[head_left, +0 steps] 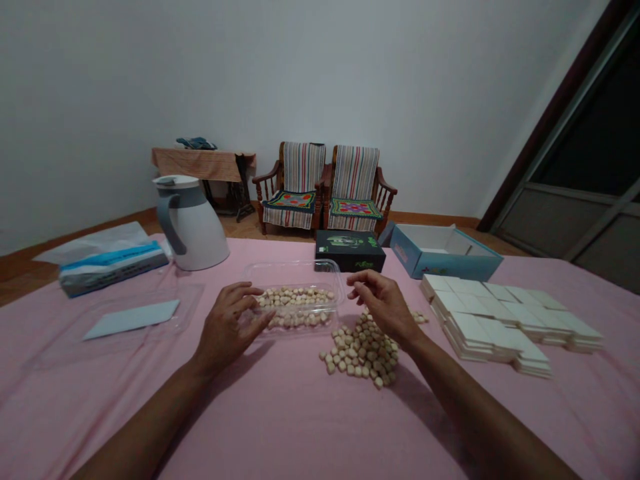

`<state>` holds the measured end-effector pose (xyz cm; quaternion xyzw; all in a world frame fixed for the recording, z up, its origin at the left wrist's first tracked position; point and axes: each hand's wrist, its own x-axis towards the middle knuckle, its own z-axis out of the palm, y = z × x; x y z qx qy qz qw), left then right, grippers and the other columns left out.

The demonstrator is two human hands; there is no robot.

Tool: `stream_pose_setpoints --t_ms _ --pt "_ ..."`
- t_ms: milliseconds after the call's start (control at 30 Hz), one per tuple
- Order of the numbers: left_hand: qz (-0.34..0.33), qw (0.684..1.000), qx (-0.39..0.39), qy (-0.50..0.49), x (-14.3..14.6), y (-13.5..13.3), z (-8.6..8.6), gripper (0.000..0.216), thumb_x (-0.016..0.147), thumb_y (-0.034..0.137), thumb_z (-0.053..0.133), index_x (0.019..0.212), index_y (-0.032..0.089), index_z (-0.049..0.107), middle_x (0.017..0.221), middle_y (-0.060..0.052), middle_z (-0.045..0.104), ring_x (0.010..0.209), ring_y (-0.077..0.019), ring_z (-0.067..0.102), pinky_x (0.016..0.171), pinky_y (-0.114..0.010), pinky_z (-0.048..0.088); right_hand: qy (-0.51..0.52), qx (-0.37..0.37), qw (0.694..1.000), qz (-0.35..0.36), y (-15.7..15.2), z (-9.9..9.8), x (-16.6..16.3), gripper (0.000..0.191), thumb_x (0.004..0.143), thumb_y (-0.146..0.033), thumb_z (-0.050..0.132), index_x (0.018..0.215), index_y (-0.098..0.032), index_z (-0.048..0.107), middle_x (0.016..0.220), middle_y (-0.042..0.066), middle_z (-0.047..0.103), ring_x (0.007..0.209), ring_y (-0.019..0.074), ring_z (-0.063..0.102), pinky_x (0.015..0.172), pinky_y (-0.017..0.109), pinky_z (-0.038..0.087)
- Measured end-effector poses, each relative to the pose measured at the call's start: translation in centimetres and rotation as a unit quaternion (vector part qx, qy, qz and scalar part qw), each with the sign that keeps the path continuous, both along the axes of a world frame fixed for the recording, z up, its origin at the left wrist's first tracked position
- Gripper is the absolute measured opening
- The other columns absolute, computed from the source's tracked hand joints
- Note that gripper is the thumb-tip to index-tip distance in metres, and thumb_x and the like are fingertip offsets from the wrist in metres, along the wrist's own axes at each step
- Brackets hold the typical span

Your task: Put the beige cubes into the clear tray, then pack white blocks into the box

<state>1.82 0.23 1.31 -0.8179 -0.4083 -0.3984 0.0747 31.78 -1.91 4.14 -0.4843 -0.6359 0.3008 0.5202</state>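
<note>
A clear plastic box with a hinged lid lies on the pink cloth. Small pale wooden pieces fill much of its base. My left hand is at the box's left end, fingers and thumb spread apart around the corner; whether they touch the wall I cannot tell. To the right of the box is a loose pile of similar wooden pieces. My right hand hovers over the back of that pile, fingers loosely bent and apart, with nothing visible between them.
Behind stand a black box and a blue open carton. Stacked pale square tiles lie at right. At left are a white jug, a tissue pack and a clear tray with a white card.
</note>
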Motion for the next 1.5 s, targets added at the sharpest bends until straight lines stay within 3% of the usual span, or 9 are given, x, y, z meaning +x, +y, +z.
stream_pose_setpoints --t_ms 133,300,467,733,867,1067,1233,1400,1500 --pt "0.001 1.000 -0.004 0.001 0.1 0.0 0.0 0.019 0.080 0.037 0.063 0.071 0.021 0.060 0.098 -0.009 0.069 0.107 -0.0261 0.055 0.091 -0.043 0.045 -0.162 -0.024 0.987 0.004 0.5 -1.1 1.1 0.015 0.081 -0.017 0.049 0.085 -0.016 0.064 0.071 0.002 0.066 0.061 0.0132 0.061 0.058 0.024 0.045" --pt "-0.004 1.000 -0.005 -0.005 0.1 0.0 0.2 0.019 0.081 0.037 0.061 0.071 0.020 0.061 0.097 -0.009 0.069 0.106 -0.0267 0.056 0.090 -0.043 0.046 -0.397 -0.035 0.912 0.092 0.1 -2.0 1.1 0.020 0.075 -0.009 0.053 0.081 -0.016 0.070 0.082 0.007 0.069 0.078 0.0173 0.062 0.071 0.026 0.042" --pt "-0.002 1.000 -0.004 -0.004 0.2 -0.2 0.3 0.019 0.082 0.036 0.061 0.071 0.020 0.061 0.096 -0.009 0.070 0.106 -0.0264 0.056 0.090 -0.043 0.046 -0.430 -0.048 0.888 0.154 -0.5 -2.2 0.6 0.029 0.081 -0.009 0.049 0.100 -0.017 0.070 0.102 0.011 0.067 0.098 0.0196 0.059 0.083 0.027 0.041" --pt "-0.002 1.000 -0.012 -0.009 0.3 -0.2 0.4 0.020 0.081 0.037 0.061 0.071 0.020 0.062 0.096 -0.009 0.070 0.106 -0.0265 0.056 0.090 -0.043 0.046 -0.426 -0.055 0.895 0.123 -0.6 -2.3 0.8 0.026 0.074 -0.004 0.050 0.090 -0.017 0.065 0.091 0.006 0.066 0.084 0.0167 0.056 0.072 0.025 0.039" --pt "0.001 1.000 -0.018 -0.008 0.2 -0.1 0.3 0.019 0.081 0.037 0.061 0.071 0.021 0.062 0.097 -0.009 0.070 0.107 -0.0264 0.055 0.092 -0.043 0.046 -0.388 -0.066 0.911 0.122 -0.6 -0.8 1.5 0.016 0.071 -0.008 0.055 0.081 -0.016 0.065 0.077 0.003 0.065 0.070 0.0136 0.055 0.063 0.023 0.036" --pt "-0.001 1.000 -0.009 -0.002 0.2 0.0 0.0 0.018 0.082 0.035 0.061 0.072 0.020 0.062 0.097 -0.009 0.069 0.107 -0.0263 0.055 0.092 -0.043 0.045 -0.151 -0.066 0.979 0.118 -0.1 0.5 1.8 0.012 0.073 -0.016 0.058 0.084 -0.015 0.065 0.068 -0.001 0.060 0.061 0.0099 0.053 0.057 0.021 0.038" --pt "0.001 1.000 -0.007 0.007 0.1 0.0 0.0 0.018 0.083 0.035 0.060 0.072 0.020 0.062 0.098 -0.010 0.069 0.107 -0.0269 0.055 0.091 -0.044 0.045 -0.038 -0.042 0.996 0.071 -0.3 0.8 0.6 0.016 0.072 -0.023 0.064 0.086 -0.014 0.068 0.063 -0.002 0.059 0.059 0.0100 0.053 0.057 0.022 0.041" --pt "0.006 1.000 -0.012 0.004 0.1 0.0 0.0 0.017 0.082 0.034 0.060 0.072 0.020 0.062 0.098 -0.009 0.069 0.108 -0.0267 0.055 0.092 -0.044 0.045 0.098 -0.061 0.990 0.076 -0.5 0.8 -0.5 0.031 0.070 -0.027 0.066 0.099 -0.016 0.066 0.095 0.007 0.069 0.088 0.0177 0.066 0.079 0.032 0.051" --pt "0.009 1.000 -0.018 0.002 0.1 0.0 0.1 0.016 0.081 0.034 0.061 0.073 0.021 0.062 0.099 -0.009 0.069 0.109 -0.0264 0.055 0.093 -0.044 0.045 0.085 -0.034 0.995 0.041 -0.4 1.0 -0.1 0.023 0.076 -0.026 0.058 0.096 -0.016 0.065 0.093 0.006 0.069 0.086 0.0173 0.067 0.078 0.031 0.052"
